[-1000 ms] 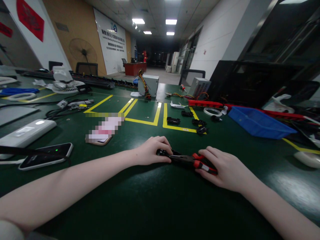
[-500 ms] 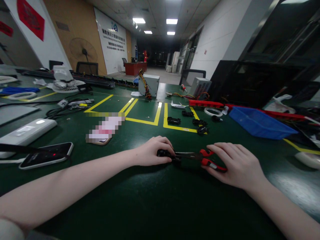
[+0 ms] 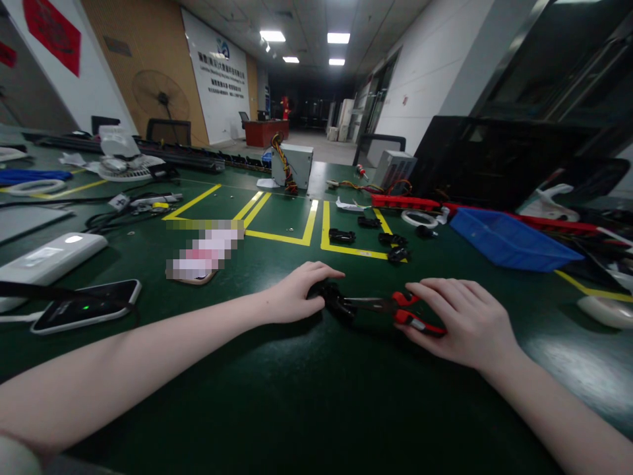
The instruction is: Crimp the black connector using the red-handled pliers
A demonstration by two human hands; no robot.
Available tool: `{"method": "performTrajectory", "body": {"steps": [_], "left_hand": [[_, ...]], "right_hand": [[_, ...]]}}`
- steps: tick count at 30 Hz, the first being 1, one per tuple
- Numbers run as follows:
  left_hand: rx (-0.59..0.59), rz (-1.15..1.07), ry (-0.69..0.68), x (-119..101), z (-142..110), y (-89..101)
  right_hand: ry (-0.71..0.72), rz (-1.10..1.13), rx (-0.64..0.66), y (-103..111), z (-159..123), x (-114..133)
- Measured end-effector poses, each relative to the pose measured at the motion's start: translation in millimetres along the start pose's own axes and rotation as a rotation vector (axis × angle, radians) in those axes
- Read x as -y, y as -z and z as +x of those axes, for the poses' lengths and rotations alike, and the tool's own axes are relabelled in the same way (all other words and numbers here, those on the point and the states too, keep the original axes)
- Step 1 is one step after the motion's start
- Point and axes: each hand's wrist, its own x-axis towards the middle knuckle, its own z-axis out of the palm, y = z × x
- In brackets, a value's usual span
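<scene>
In front of me my left hand [image 3: 297,293] is around a small black part [image 3: 339,303], its kind not clear. The thumb touches the part's near left side, and the index finger stretches out above it. Some of the part is hidden by the fingers. My right hand [image 3: 465,323] is closed on the red-and-black handles of a pair of long-nose pliers [image 3: 408,310]. Their handles are spread somewhat, and the jaws point left, with the tip at the black part. Whether the jaws grip it cannot be made out.
Several similar black pieces [image 3: 342,235] lie at a yellow-taped area beyond my hands. A blue bin [image 3: 514,241] stands at right, near a white mouse [image 3: 606,310]. Phones [image 3: 86,307], a white box-shaped device [image 3: 52,264] and cables are at left. A metal power supply [image 3: 293,167] stands farther back.
My left fingers have loosened and slid left, index finger lifting, so more of the black part shows. The part has turned. The right hand and pliers have hardly moved; the view has shifted slightly.
</scene>
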Motion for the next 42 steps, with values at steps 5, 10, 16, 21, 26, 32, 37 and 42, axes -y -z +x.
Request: {"method": "performTrajectory", "body": {"steps": [5,10,16,21,26,32,37,42], "left_hand": [[-0.019,-0.019,0.024,0,0,-1.2],[-0.120,0.026,0.051,1,0,-1.7],[-0.050,0.077,0.073,-6,-1,-0.8],[0.078,0.246,0.054,-16,-3,-3.9],[0.087,0.271,0.098,-17,-4,-7.2],[0.066,0.221,0.097,-13,-5,-8.0],[0.045,0.238,0.160,-21,-4,-13.4],[0.064,0.241,0.128,-25,-5,-15.5]], "right_hand": [[0.004,-0.006,-0.048,-3,-1,-2],[0.009,-0.032,-0.067,-6,-1,-5],[-0.013,-0.008,-0.055,-7,-1,-3],[-0.025,0.003,-0.050,-8,0,-1],[0.006,0.018,-0.045,-10,3,3],[0.017,-0.004,-0.044,-9,2,0],[-0.022,-0.018,-0.056,-9,1,-1],[-0.008,-0.015,-0.053,-9,2,0]]}}
